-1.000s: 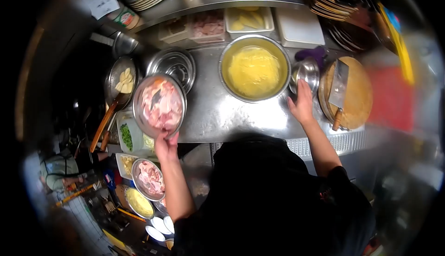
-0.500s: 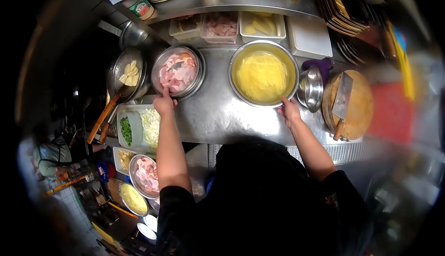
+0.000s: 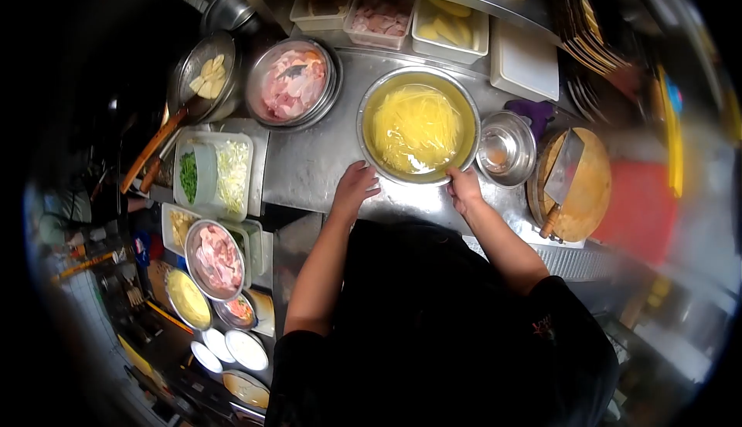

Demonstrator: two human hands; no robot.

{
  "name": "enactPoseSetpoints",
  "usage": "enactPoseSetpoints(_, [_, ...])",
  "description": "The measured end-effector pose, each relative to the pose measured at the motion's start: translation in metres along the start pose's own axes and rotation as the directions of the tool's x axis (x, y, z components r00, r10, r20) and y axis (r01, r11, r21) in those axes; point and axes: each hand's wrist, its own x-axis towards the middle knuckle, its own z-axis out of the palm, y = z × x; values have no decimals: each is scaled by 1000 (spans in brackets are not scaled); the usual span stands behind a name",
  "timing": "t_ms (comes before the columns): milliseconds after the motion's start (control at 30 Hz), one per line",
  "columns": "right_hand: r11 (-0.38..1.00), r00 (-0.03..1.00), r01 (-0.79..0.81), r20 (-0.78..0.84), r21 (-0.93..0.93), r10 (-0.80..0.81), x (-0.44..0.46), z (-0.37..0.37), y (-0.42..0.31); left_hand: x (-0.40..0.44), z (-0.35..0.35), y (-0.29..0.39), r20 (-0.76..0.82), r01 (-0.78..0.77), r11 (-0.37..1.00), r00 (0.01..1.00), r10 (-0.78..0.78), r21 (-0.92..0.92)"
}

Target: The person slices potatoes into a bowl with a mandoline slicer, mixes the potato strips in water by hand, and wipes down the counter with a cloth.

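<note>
A steel bowl (image 3: 362,135) holds thin yellow shreds (image 3: 417,125), probably potato, in liquid and stands on the steel counter (image 3: 309,176). My right hand (image 3: 464,187) grips its near right rim, thumb over the edge. Off the bowl's near left side is my left hand (image 3: 358,187), fingers apart and holding nothing; a small gap seems to separate it from the rim. A bowl of raw pink meat (image 3: 292,87) sits on stacked bowls at the back left. To the right of the shreds stands an empty-looking steel bowl (image 3: 506,149).
A cleaver (image 3: 566,166) lies on a round wooden chopping board (image 3: 591,195) at right. White tubs (image 3: 448,52) line the back under a shelf. At left are a strainer of pale slices (image 3: 207,75), cut vegetables (image 3: 232,176) and another meat bowl (image 3: 216,257).
My left hand has let go of the meat bowl and come right, toward the bowl of shreds. That bowl has moved left with my right hand on it. The camera view has shifted.
</note>
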Motion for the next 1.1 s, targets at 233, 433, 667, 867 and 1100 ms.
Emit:
enactPoseSetpoints(233, [991, 984, -37, 166, -131, 59, -29, 6, 15, -53, -2, -19, -144, -18, 993, 990, 1, -116])
enactPoseSetpoints(433, [876, 937, -35, 289, -481, 197, -40, 21, 9, -105, -11, -52, -341, -54, 922, 936, -88, -384])
enactPoseSetpoints(667, [527, 814, 376, 544, -762, 205, -90, 92, -67, -150, -45, -74, -521, -212, 830, 847, -108, -516])
enactPoseSetpoints(867, [841, 610, 513, 762, -170, -219, -57, 192, -180, -154, -91, -94, -604, -371, 757, 796, -39, -538])
enactPoseSetpoints(1100, [771, 697, 89, 514, 630, -501, 3, 358, -352, -146, -126, -82, -642, -429, 718, 766, -32, -548])
